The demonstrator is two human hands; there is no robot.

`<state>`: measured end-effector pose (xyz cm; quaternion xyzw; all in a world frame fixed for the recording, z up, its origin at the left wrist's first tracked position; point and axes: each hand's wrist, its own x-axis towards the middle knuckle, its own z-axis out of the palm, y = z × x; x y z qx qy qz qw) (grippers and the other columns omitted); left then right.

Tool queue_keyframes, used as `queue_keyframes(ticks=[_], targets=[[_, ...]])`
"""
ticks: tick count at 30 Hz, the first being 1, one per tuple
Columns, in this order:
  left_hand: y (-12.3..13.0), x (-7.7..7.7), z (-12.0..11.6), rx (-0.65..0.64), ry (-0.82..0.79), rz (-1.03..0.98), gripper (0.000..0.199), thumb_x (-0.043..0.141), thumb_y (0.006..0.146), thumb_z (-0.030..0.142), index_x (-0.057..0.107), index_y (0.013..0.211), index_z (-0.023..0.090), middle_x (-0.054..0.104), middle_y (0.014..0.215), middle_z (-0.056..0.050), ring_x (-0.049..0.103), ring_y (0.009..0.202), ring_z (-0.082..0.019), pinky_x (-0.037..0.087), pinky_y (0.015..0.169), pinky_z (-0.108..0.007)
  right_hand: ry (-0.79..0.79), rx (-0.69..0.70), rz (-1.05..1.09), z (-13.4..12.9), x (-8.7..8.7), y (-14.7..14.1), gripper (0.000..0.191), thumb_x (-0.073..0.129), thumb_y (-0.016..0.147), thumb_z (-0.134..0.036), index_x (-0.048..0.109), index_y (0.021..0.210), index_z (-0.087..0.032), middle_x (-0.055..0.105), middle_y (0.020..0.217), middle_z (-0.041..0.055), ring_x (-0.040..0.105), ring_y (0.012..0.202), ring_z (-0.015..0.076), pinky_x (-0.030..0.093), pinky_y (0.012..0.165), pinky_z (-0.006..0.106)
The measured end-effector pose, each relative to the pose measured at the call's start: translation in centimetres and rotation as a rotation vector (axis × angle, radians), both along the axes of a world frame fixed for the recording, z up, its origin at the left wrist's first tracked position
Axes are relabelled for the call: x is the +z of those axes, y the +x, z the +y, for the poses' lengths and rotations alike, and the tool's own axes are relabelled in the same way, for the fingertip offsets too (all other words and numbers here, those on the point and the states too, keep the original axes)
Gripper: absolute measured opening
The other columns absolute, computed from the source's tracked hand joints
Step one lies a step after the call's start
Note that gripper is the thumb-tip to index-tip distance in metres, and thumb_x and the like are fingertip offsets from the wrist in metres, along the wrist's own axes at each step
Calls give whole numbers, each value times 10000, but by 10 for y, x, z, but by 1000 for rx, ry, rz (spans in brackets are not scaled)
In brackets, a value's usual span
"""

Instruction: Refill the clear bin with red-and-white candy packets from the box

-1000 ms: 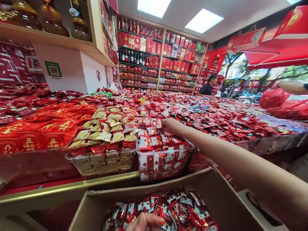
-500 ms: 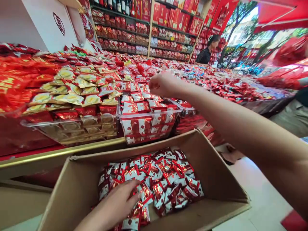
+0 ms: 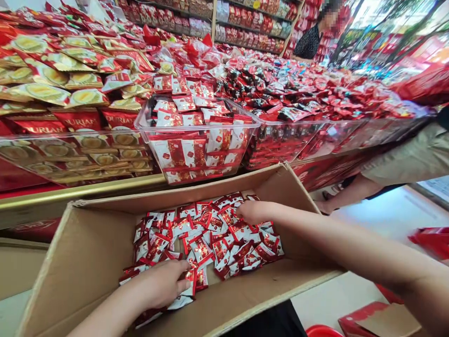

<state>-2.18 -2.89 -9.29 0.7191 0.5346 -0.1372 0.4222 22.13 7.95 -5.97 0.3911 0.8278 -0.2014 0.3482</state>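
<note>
Inside an open cardboard box (image 3: 94, 248) lie many small red-and-white wrapped sweets (image 3: 201, 250). My left hand (image 3: 164, 283) is low in the box at the near left, its thumb and fingers curled round a few of the sweets. Toward the far right of the pile, my right hand (image 3: 254, 211) reaches down with bent fingers closed at a wrapped sweet; its fingertips are partly hidden. Just behind the box stands a clear plastic bin (image 3: 196, 157) heaped with the same red-and-white sweets.
Gold-and-red durian snack packets (image 3: 52, 93) fill a bin at the left. More bins of red packets (image 3: 315, 93) run to the right. A person (image 3: 308, 40) stands at the back; another person's leg (image 3: 351, 187) is at the right. A gold-coloured rail (image 3: 105, 186) borders the display.
My right hand has come down from above the clear bin into the box of sweets. My left hand stays among the sweets. The view has tilted downward.
</note>
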Motion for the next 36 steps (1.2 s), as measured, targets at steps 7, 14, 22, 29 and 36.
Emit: queue_keyframes(ticks=[7, 14, 22, 29, 36], targets=[[0, -5, 8, 38, 25, -17, 412, 461, 721, 348, 570, 1102, 239, 615, 1153, -101, 560, 1029, -265, 409, 846, -353, -49, -55, -16, 5, -22, -3, 363, 500, 668, -41, 622, 1006, -99, 643, 962, 132, 588, 831, 214, 398, 615, 237], [-5, -7, 12, 61, 52, -15, 405, 469, 709, 340, 577, 1085, 235, 663, 1039, -93, 593, 938, -253, 420, 797, -339, -84, -71, 37, 5, -25, -2, 286, 546, 702, -157, 642, 961, -81, 644, 930, 134, 578, 817, 225, 383, 601, 251], [-4, -11, 11, 154, 117, -70, 382, 492, 686, 319, 602, 1044, 246, 690, 889, -76, 603, 834, -250, 419, 731, -345, -156, -141, 192, -5, -39, 2, 439, 726, 526, -377, 639, 835, -77, 613, 743, 87, 529, 654, 192, 343, 510, 247], [21, 18, 16, 414, 89, -460, 466, 411, 774, 428, 454, 1136, 139, 629, 835, -38, 573, 652, -148, 449, 568, -249, -393, -472, 800, -21, -29, -16, 383, 564, 690, -510, 533, 791, -142, 517, 636, -37, 405, 505, 62, 320, 473, 183], [31, 36, 18, 711, 258, -678, 258, 483, 763, 416, 551, 689, 179, 456, 533, 80, 405, 477, -79, 351, 482, -198, -357, -584, 1148, -51, 3, -48, 435, 462, 749, -548, 400, 560, -161, 305, 490, -76, 260, 462, 56, 214, 429, 199]])
